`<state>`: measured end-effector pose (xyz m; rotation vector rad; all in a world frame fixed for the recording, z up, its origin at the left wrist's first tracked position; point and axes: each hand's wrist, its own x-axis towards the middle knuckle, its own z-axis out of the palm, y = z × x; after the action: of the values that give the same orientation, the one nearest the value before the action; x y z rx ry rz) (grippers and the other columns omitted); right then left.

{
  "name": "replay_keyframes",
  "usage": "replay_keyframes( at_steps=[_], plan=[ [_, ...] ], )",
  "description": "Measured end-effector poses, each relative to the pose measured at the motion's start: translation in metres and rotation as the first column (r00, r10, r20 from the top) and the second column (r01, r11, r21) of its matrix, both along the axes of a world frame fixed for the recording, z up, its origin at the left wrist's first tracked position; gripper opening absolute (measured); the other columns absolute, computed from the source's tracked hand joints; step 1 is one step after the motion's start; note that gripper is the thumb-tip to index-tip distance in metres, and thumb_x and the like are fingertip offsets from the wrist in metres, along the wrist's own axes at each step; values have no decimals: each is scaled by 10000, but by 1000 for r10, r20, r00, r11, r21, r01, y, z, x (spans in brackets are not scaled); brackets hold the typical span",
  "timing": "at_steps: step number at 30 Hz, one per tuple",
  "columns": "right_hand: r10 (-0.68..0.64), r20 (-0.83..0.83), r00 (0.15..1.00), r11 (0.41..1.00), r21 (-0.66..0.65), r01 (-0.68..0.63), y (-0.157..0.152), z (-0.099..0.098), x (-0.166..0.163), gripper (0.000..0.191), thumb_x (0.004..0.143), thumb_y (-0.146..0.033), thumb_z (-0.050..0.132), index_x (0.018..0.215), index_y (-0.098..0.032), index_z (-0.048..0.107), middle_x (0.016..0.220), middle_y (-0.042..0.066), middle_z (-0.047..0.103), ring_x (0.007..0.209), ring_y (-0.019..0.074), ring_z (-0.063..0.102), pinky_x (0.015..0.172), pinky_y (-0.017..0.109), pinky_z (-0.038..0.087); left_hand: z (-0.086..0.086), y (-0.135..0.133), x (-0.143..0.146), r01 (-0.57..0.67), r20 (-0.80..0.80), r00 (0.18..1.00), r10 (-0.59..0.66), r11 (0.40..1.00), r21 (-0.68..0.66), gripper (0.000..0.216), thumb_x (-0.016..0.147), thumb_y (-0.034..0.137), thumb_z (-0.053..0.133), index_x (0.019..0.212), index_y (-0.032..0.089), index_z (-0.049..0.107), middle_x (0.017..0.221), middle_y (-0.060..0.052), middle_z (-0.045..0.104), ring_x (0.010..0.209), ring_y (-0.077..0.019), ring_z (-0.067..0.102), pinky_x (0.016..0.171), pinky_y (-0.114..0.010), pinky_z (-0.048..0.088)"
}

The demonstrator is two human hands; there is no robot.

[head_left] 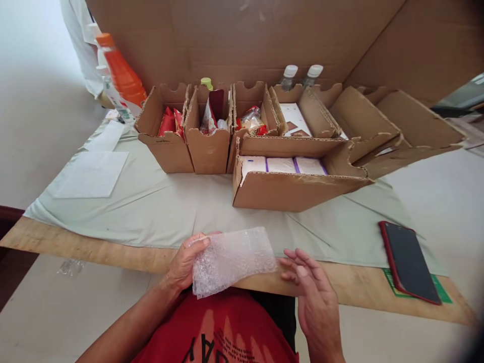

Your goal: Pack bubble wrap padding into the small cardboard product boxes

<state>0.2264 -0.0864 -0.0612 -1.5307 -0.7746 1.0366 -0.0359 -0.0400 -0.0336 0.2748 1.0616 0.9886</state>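
Note:
A bubble wrap bag [234, 259], clear and rectangular, is held above the front edge of the table. My left hand [185, 262] grips its left end, thumb on top and fingers underneath. Just past its right end is my right hand [312, 287], fingers apart and holding nothing. Beyond the bag stands a low cardboard box [298, 194] with several white packs [282, 165] with purple edges inside. Whether anything lies within the bubble wrap I cannot tell.
Cardboard bins [170, 155] stand in a row behind, some holding red packets [172, 121]. An orange bottle [123, 70] is at the back left. White sheets [93, 174] lie on the left. A red-cased phone [410, 262] rests at the right edge. Someone's white sleeve [81, 45] shows at the upper left.

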Motion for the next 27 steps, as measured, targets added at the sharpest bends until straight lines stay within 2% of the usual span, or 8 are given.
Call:
replay_keyframes(
  at_steps=[2, 4, 7, 9, 14, 19, 23, 27],
  plan=[
    [87, 313, 946, 994, 32, -102, 2, 0, -4, 562, 852, -565, 684, 1290, -220, 617, 1331, 144, 645, 1147, 306, 638, 897, 463, 540, -2, -2, -1, 8, -41, 999, -8, 1000, 2, 440, 559, 436, 933, 748, 164, 643, 923, -80, 762, 757, -202, 688, 710, -292, 522],
    [160, 585, 796, 978, 16, -208, 12, -4, -10, 656, 838, -588, 675, 1357, -197, 585, 1346, 165, 634, 1188, 351, 600, 964, 548, 491, -4, -7, -5, 32, -105, 994, -29, 999, 33, 487, 579, 443, 929, 901, 171, 685, 896, -57, 759, 795, -213, 702, 740, -302, 534],
    [192, 779, 597, 961, -26, -276, 30, -13, -21, 629, 878, -571, 592, 1354, -160, 600, 1102, 162, 716, 986, 345, 646, 896, 580, 491, -5, -15, -13, 117, -245, 966, -81, 984, 135, 511, 683, 439, 880, 1083, 184, 691, 999, -58, 761, 920, -215, 701, 833, -304, 534],
    [218, 791, 571, 948, -34, -315, 36, -16, -26, 530, 923, -508, 529, 1323, -178, 635, 958, 125, 726, 856, 301, 651, 834, 527, 518, -4, -19, -18, 181, -355, 928, -115, 971, 158, 480, 747, 460, 827, 1112, 177, 692, 1013, -66, 761, 929, -217, 693, 830, -298, 531],
    [131, 713, 689, 966, 65, -252, 38, 0, -20, 457, 939, -514, 566, 1305, -254, 651, 979, 69, 728, 882, 247, 661, 758, 380, 553, 1, -9, -18, 232, -620, 784, -43, 946, 227, 469, 764, 454, 763, 1137, 176, 693, 983, -66, 753, 897, -230, 685, 794, -299, 533],
    [85, 798, 596, 966, 81, -246, 59, 9, 4, 537, 931, -573, 534, 1316, -212, 633, 1020, 101, 731, 897, 276, 661, 825, 450, 531, -12, 24, -15, 474, -922, 376, 90, 837, 275, 594, 808, 307, 674, 1388, 213, 582, 784, -14, 691, 709, -221, 644, 692, -322, 516],
    [-32, 891, 452, 969, 139, -205, 66, -2, 26, 605, 961, -585, 466, 1362, -148, 586, 1287, 197, 662, 1142, 376, 616, 952, 574, 457, -21, 35, -26, 529, -897, 122, 426, 736, 421, 598, 897, 297, 610, 1470, 195, 472, 1172, -136, 684, 1066, -305, 645, 910, -448, 541],
    [-53, 914, 403, 938, 184, -295, 58, 0, 14, 469, 999, -431, 505, 1405, -200, 546, 1404, 171, 602, 1261, 349, 575, 1013, 543, 448, -6, 24, -19, 667, -814, 94, 574, 570, 479, 611, 966, 255, 577, 1540, 260, 367, 1505, -164, 493, 1429, -336, 437, 1141, -521, 412]
  ],
)
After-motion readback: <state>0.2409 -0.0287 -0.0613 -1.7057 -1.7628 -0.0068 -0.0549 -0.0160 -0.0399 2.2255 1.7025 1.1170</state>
